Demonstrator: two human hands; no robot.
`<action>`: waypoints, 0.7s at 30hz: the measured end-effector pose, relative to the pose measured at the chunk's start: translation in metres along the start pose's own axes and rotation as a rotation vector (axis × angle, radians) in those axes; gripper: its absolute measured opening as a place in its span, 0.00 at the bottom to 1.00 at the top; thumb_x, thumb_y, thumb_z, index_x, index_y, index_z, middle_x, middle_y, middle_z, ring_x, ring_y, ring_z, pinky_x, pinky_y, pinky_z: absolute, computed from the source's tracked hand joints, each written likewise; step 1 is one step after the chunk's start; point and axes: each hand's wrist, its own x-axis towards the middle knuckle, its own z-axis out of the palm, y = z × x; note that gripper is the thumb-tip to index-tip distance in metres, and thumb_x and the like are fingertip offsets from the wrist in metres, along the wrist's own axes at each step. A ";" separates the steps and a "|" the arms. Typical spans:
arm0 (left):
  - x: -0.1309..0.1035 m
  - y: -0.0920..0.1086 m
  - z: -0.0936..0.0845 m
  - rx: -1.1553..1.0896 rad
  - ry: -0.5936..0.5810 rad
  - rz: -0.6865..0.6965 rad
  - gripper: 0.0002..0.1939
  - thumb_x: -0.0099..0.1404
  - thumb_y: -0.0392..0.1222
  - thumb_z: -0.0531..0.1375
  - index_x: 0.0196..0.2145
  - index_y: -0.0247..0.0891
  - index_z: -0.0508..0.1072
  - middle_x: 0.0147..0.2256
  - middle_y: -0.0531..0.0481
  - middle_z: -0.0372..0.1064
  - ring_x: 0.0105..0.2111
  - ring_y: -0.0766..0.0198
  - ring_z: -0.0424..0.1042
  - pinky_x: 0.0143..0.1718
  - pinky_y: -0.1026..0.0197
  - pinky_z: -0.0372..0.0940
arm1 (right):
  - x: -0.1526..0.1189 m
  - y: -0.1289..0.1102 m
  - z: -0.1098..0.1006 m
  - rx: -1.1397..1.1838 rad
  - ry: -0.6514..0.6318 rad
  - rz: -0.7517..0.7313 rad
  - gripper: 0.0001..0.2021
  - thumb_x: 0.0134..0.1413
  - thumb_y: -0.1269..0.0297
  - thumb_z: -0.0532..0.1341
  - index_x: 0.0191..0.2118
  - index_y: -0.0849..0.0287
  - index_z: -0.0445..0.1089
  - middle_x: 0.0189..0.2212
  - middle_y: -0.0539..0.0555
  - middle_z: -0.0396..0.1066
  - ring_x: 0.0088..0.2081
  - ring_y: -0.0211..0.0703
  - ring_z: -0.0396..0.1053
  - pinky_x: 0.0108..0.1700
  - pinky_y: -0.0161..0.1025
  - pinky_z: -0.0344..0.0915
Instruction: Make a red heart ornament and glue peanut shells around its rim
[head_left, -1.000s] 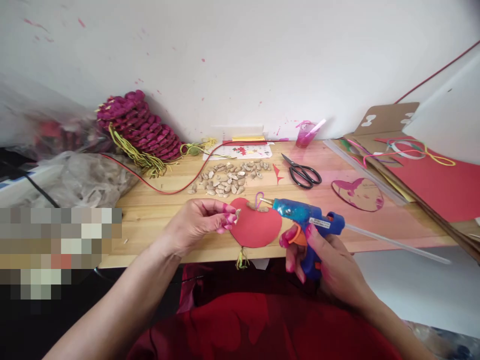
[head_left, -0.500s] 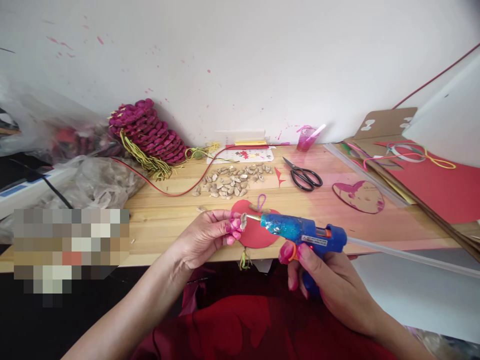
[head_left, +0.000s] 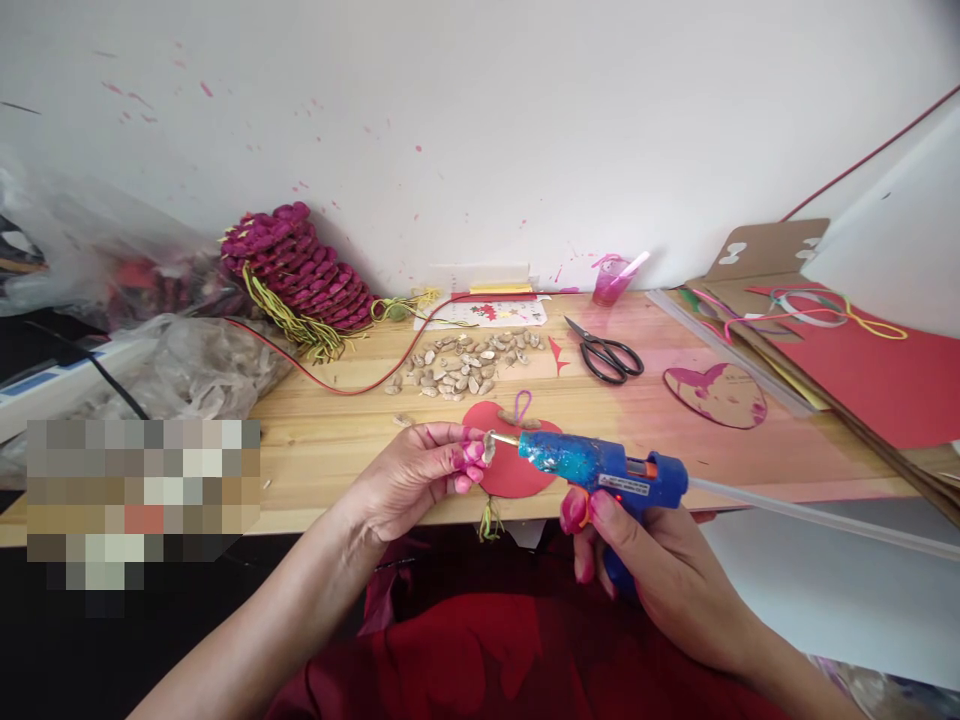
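Between pink-stained fingertips, my left hand pinches a small pale peanut shell. My right hand is wrapped round the handle of a blue glue gun, its forefinger at the orange trigger. The metal nozzle touches or nearly touches the shell. Below them a red heart-shaped card lies at the table's front edge, with a purple loop at its top and a green-yellow tassel hanging at its bottom. A peanut shell lies near the loop.
Several peanut shells lie mid-table, with black scissors to their right. Further right are a cardboard heart and red sheets. At the left stand a magenta bundle and plastic bags; a pink-stained cup is by the wall.
The glue gun has shifted slightly left, its nozzle now closer to the shell. My left hand has hardly moved and keeps its pinch.
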 end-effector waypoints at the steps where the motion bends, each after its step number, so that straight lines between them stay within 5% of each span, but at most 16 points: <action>1: 0.000 0.000 0.000 -0.005 0.000 -0.001 0.15 0.46 0.37 0.77 0.31 0.29 0.79 0.24 0.48 0.74 0.21 0.73 0.69 0.23 0.72 0.66 | 0.000 0.000 0.000 0.003 -0.001 -0.001 0.28 0.66 0.44 0.51 0.22 0.60 0.69 0.21 0.54 0.69 0.21 0.36 0.63 0.22 0.35 0.61; 21: 0.000 0.001 0.002 -0.005 0.043 -0.022 0.18 0.42 0.39 0.78 0.30 0.29 0.80 0.24 0.49 0.74 0.20 0.73 0.69 0.22 0.73 0.67 | 0.002 0.003 0.000 0.011 0.018 -0.010 0.26 0.66 0.45 0.53 0.25 0.60 0.70 0.21 0.53 0.69 0.21 0.36 0.64 0.22 0.34 0.61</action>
